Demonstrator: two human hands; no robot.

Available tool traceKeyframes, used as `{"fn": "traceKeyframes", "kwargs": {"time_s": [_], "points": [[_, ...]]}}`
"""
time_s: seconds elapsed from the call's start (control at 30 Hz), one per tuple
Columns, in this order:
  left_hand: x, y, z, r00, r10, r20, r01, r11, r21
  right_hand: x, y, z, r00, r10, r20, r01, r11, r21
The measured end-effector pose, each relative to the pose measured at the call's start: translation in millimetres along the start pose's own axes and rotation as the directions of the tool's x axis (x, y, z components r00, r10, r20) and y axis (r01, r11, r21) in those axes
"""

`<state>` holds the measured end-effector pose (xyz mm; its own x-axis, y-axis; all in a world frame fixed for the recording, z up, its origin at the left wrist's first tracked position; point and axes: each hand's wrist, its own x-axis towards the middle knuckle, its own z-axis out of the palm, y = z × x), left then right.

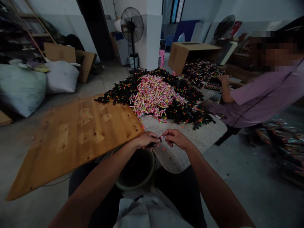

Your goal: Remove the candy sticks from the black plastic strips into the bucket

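My left hand point(147, 139) is closed around a small black plastic piece point(151, 145) with an orange tip. My right hand point(176, 138) pinches a tiny pink-and-white cylinder point(162, 137) against the end of that piece; the exact contact is too small to make out. Both hands meet above the near edge of the speckled stone tabletop point(175, 158). Beyond them lies a heap of pink, white and yellow small cylinders point(154, 95). Black plastic pieces with orange and green tips point(123, 87) surround that heap.
A wooden board point(76, 126) extends to the left. Below my hands, between my knees, stands a round bucket point(135, 186). At right, a co-worker point(258, 95) sits handling pieces near an open cardboard box point(180, 57). Stuffed sacks point(21, 85) and a standing fan point(132, 25) are farther back.
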<state>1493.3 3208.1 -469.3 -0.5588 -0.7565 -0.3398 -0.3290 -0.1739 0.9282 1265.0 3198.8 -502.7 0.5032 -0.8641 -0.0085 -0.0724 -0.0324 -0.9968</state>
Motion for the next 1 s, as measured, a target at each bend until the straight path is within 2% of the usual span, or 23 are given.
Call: {"fn": "traceKeyframes", "kwargs": {"time_s": [0.1, 0.17, 0.23, 0.3, 0.33, 0.37, 0.4, 0.43, 0.47, 0.5, 0.57, 0.6, 0.67, 0.83, 0.93, 1.0], "points": [[-1, -9, -3, 1.0, -0.007, -0.002, 0.007, 0.999, 0.04, -3, 2, 10, 1.0, 0.015, -0.02, -0.017, 0.996, -0.088], [-2, -16, -7, 0.998, -0.032, 0.049, 0.029, 0.997, 0.072, -6, 6, 18, 0.999, 0.032, 0.001, -0.032, 0.993, -0.117], [-7, -22, -13, 0.986, -0.088, 0.141, 0.069, 0.988, 0.137, -8, 12, 22, 0.991, 0.076, 0.114, -0.062, 0.99, -0.124], [-12, -29, -22, 0.965, -0.16, 0.207, 0.109, 0.965, 0.239, -5, 19, 19, 0.959, 0.145, 0.243, -0.103, 0.979, -0.177], [-15, -32, -27, 0.958, -0.187, 0.217, 0.114, 0.944, 0.311, -1, 22, 13, 0.955, 0.174, 0.238, -0.118, 0.965, -0.233], [-18, -35, -33, 0.957, -0.198, 0.211, 0.102, 0.914, 0.393, 4, 24, 6, 0.969, 0.192, 0.157, -0.136, 0.941, -0.309], [-21, -38, -38, 0.961, -0.195, 0.197, 0.078, 0.873, 0.482, 12, 25, -4, 0.983, 0.186, -0.004, -0.172, 0.9, -0.4], [-23, -40, -43, 0.97, -0.172, 0.173, 0.046, 0.826, 0.562, 20, 25, -14, 0.966, 0.137, -0.218, -0.229, 0.846, -0.482], [-24, -41, -47, 0.981, -0.131, 0.14, 0.016, 0.783, 0.622, 29, 24, -26, 0.899, 0.071, -0.432, -0.324, 0.77, -0.549], [-24, -42, -50, 0.991, -0.081, 0.103, -0.007, 0.754, 0.657, 39, 23, -37, 0.811, 0.016, -0.584, -0.431, 0.692, -0.579], [-24, -44, -53, 0.999, 0.026, 0.021, -0.034, 0.746, 0.665, 56, 19, -56, 0.702, 0.003, -0.712, -0.567, 0.607, -0.557], [-23, -44, -53, 0.997, 0.071, -0.018, -0.041, 0.75, 0.66, 63, 18, -62, 0.673, 0.018, -0.739, -0.612, 0.574, -0.543], [-20, -44, -50, 0.99, 0.129, -0.066, -0.054, 0.752, 0.657, 73, 17, -69, 0.651, 0.047, -0.758, -0.662, 0.525, -0.536], [-10, -45, -42, 0.972, 0.209, -0.104, -0.099, 0.772, 0.627, 74, 26, -56, 0.679, 0.033, -0.733, -0.659, 0.467, -0.59], [-1, -41, -36, 0.931, 0.313, -0.187, -0.134, 0.771, 0.622, 62, 33, -36, 0.754, 0.023, -0.657, -0.606, 0.411, -0.681], [5, -36, -30, 0.879, 0.413, -0.239, -0.148, 0.713, 0.686, 51, 34, -19, 0.822, 0.019, -0.569, -0.533, 0.38, -0.756]]}}
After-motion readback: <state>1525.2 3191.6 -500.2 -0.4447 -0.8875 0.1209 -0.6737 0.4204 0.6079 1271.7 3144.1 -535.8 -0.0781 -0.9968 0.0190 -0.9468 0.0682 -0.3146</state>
